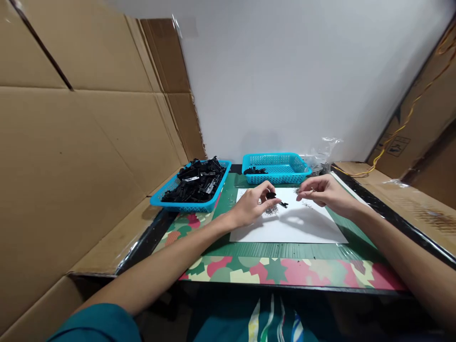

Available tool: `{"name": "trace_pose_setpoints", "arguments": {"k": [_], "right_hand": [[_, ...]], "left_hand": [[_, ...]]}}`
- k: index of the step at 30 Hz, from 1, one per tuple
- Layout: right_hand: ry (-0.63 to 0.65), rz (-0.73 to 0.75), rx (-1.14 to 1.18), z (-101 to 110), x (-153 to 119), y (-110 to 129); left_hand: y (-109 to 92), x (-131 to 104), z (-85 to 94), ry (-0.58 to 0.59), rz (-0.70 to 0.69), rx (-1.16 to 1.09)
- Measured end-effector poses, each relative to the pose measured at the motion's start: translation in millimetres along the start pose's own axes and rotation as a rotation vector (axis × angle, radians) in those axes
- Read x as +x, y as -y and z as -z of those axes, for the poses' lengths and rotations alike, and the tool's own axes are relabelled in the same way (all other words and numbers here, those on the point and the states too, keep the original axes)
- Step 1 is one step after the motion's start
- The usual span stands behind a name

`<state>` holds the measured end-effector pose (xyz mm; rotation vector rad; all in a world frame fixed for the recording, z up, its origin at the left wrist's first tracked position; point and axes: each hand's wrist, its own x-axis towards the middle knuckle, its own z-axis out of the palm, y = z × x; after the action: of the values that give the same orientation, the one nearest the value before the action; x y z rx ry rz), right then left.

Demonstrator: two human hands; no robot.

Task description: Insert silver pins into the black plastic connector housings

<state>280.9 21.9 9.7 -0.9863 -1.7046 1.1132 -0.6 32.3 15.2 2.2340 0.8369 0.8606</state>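
Observation:
My left hand pinches a small black plastic part between thumb and fingers above a white sheet. Beneath that hand lies a pile of fine, thin metal pieces, perhaps springs or pins. To the right, my right hand has its thumb and fingertips pressed together over the sheet's far right part. Whatever it grips is too small to make out. More thin metal pieces lie scattered just below its fingertips.
A blue basket heaped with black plastic parts stands at the left. Behind the sheet, another blue basket holds a few black parts. A clear plastic bag sits at the back right. Cardboard walls flank the table.

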Motion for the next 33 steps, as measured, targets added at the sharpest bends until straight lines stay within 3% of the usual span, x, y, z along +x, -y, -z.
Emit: {"name": "trace_pose_setpoints", "arguments": {"k": [7, 11, 13, 18, 26, 29, 33], "right_hand": [[0.047, 0.09, -0.121, -11, -1, 10], [0.069, 0.19, -0.134, -15, 1, 6], [0.096, 0.194, -0.132, -17, 1, 3], [0.16, 0.208, -0.081, -22, -1, 1], [0.162, 0.224, -0.1, -25, -2, 3], [0.161, 0.154, -0.107, -26, -4, 4], [0.101, 0.082, -0.18, -28, -4, 6]], "left_hand": [[-3, -10, -23.1, 0.004, 0.09, -0.359], [-4, -11, -31.7, 0.191, 0.298, -0.714], [-3, -11, -35.9, 0.25, 0.334, -0.802], [-3, -12, -39.5, 0.235, 0.311, -0.797], [-9, -14, -34.1, 0.309, 0.306, -0.812], [-8, -13, -35.2, 0.226, 0.281, -0.745], [-5, -11, -35.4, 0.044, 0.137, -0.454]]}}
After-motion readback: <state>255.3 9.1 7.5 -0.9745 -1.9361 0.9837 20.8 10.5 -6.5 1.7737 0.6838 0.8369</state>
